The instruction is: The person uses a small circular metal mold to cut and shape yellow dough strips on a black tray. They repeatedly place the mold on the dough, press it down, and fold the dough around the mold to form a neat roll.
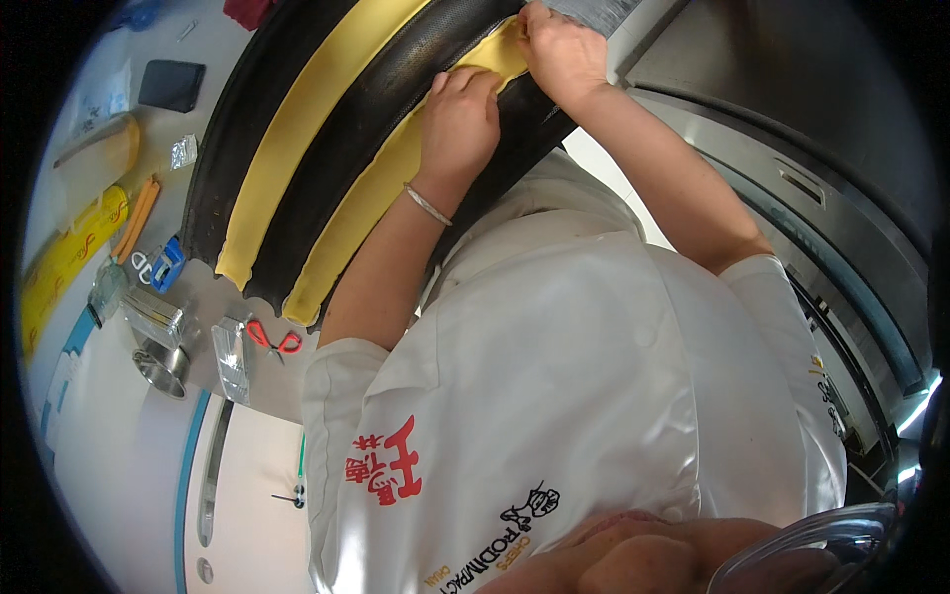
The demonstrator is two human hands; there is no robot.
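Two long strips of yellow dough lie along the troughs of a black perforated baguette mould point(349, 141). My right hand point(564, 56) pinches the near dough strip point(364, 208) at its far end. A little to the left, my left hand point(462, 122) has its fingers curled over the edge of that same strip, and its fingertips are partly hidden. Between both hands the dough is slightly raised and wavy. Neither hand touches the second dough strip point(297, 141), which lies flat in the farther trough. Both strips reach the mould's left end.
On the table to the left lie red-handled scissors point(273, 340), a metal cup point(162, 367), clear plastic packs point(231, 360), a blue tape dispenser point(167, 263), orange sticks point(137, 219), a yellow film roll point(74, 256) and a black flat case point(172, 85). Steel equipment point(787, 96) stands at right.
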